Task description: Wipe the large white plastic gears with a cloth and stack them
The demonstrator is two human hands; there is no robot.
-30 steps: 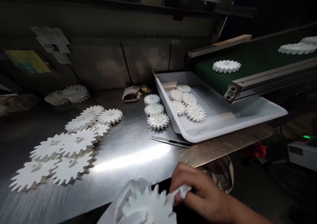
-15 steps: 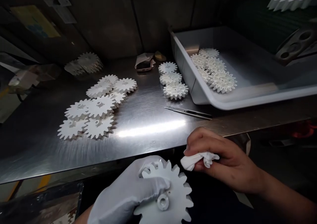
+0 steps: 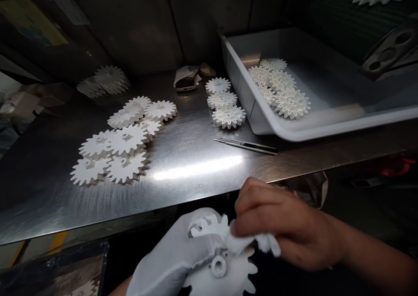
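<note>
Below the table's front edge, my left hand (image 3: 176, 256), in a white glove, grips a white plastic gear (image 3: 225, 267) with its hub facing up. My bare right hand (image 3: 284, 226) is closed on a small crumpled white cloth (image 3: 253, 243) and presses it against the gear's upper teeth. Both hands meet over the gear, in front of the steel table (image 3: 183, 165).
Several white gears (image 3: 120, 141) lie overlapped on the table's left. A column of three gears (image 3: 224, 100) sits by a grey tray (image 3: 326, 128) holding several more gears (image 3: 277, 84). A thin blade tool (image 3: 244, 145) lies near the tray; a phone (image 3: 186, 82) sits behind. A conveyor belt (image 3: 329, 21) runs above.
My right hand has moved left and down, bringing the cloth from beside the gear onto its teeth. The view has tilted down since a second ago.
</note>
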